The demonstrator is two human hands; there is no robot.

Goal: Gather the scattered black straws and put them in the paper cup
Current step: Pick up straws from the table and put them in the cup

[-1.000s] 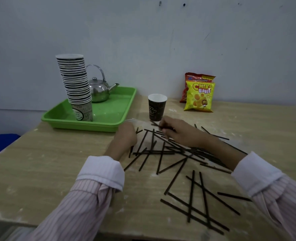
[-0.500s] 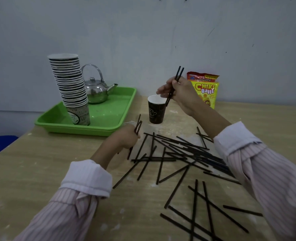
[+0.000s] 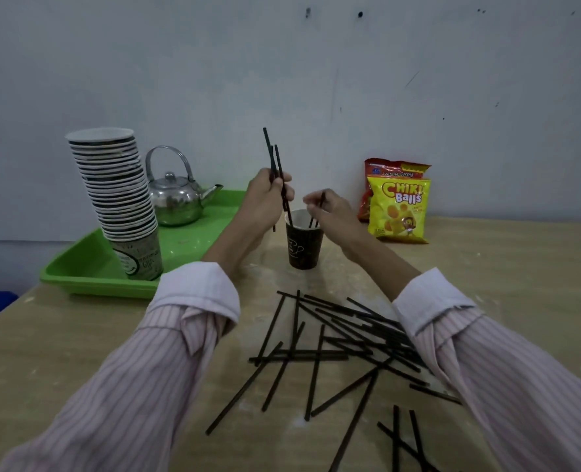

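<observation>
We see the left hand [image 3: 265,202] gripping two black straws [image 3: 271,155] upright at the paper cup [image 3: 303,248], one tip inside its rim. The right hand [image 3: 333,209] pinches another straw [image 3: 321,199] standing in the cup. The scattered straws [image 3: 316,356] lie on the table [image 3: 78,352] nearer us.

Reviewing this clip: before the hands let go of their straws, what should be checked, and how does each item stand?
1. Paper cup upright on the table: ok.
2. Right hand pinching the right-hand straws, lower ends inside the cup: ok.
3. Left hand gripping the left-hand straws, both over the cup mouth: not ok. One enters the rim; the other's end hangs left of it.
4. Room left inside the cup: cannot tell.
5. Scattered straws all gathered: not ok. Many lie on the table.
</observation>
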